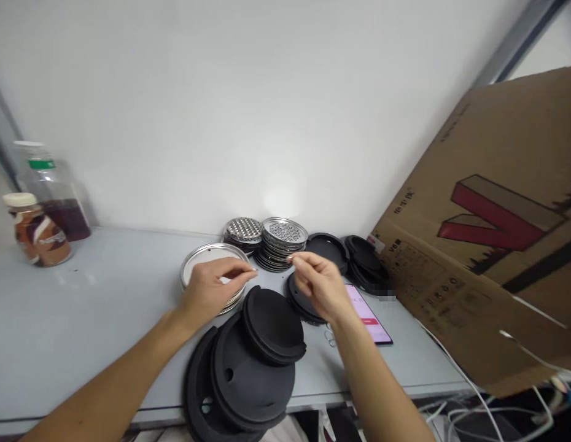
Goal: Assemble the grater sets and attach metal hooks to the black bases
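My left hand (216, 285) is closed in a pinch above a stack of white discs with metal rims (205, 250). My right hand (317, 281) pinches too, over a black round lid (298, 298). Whatever is between the fingertips of either hand is too small to make out. The two hands are apart, with their fingertips facing each other. Below and between them, black round lids (253, 374) lie overlapped at the table's front edge, the top one (273, 322) tilted. Small wire rings (330, 336) lie on the table near my right wrist.
Behind my hands stand stacks of metal grater discs (284, 231), (244, 229). Black lids (363, 261) are piled beside a large cardboard box (488, 245). A lit phone (371, 319) lies at right, with white cables (451, 359) beyond. Two bottles (39, 236), (64, 212) stand far left.
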The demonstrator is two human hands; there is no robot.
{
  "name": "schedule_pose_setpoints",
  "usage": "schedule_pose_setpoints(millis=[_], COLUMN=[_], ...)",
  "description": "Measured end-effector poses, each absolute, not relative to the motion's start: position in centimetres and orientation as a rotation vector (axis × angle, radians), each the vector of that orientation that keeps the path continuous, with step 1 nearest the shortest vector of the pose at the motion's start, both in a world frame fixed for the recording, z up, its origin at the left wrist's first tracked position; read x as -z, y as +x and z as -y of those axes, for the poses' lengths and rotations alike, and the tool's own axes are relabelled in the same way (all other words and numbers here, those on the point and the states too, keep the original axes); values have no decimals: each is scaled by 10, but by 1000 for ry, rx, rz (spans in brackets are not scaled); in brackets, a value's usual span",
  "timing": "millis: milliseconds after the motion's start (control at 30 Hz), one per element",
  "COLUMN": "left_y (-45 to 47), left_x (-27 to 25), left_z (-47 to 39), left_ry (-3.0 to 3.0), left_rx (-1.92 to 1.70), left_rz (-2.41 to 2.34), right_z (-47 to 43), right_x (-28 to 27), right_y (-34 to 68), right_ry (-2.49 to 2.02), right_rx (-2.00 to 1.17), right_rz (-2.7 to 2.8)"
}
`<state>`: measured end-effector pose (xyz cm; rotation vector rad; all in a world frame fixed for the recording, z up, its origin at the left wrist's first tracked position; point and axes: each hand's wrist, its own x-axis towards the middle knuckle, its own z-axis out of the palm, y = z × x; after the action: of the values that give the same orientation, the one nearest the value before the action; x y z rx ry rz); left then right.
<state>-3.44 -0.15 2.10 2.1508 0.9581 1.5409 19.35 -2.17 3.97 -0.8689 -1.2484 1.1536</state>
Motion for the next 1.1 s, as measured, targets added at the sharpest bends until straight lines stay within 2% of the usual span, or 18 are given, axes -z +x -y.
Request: schedule_pose_setpoints(millis=[100, 167, 367, 467, 667, 867, 1000, 1100], left_y=[-38, -24, 92, 137, 140, 130, 122, 108], left_x=[-29, -36, -39, -32, -25, -22, -46, -71], left_z=[-3, -1, 21, 21, -5, -27, -44, -58], left_ry=[2096, 2175, 2569, 2669, 2771, 2779, 2695, 2574], left_rx=[-1442, -1247, -216, -53, -41, -99, -342, -500], left_rz=[-1035, -973, -608, -593, -637, -586, -525, -518], right_z=[53, 80, 117, 110, 92, 74, 63, 51], right_x=[-42, -28, 33, 37, 27, 40, 44, 36], right_y=[262, 303, 333, 321, 319, 324, 328, 331], right_ry=[-1258, -1463, -1787, -1856, -1898, -1858, -1715, -1548], right_rx=[-719, -514, -476, -429, -379, -363, -365, -479], right_rz=[1352, 1451, 1629, 1777, 1679, 1558, 1434, 1341])
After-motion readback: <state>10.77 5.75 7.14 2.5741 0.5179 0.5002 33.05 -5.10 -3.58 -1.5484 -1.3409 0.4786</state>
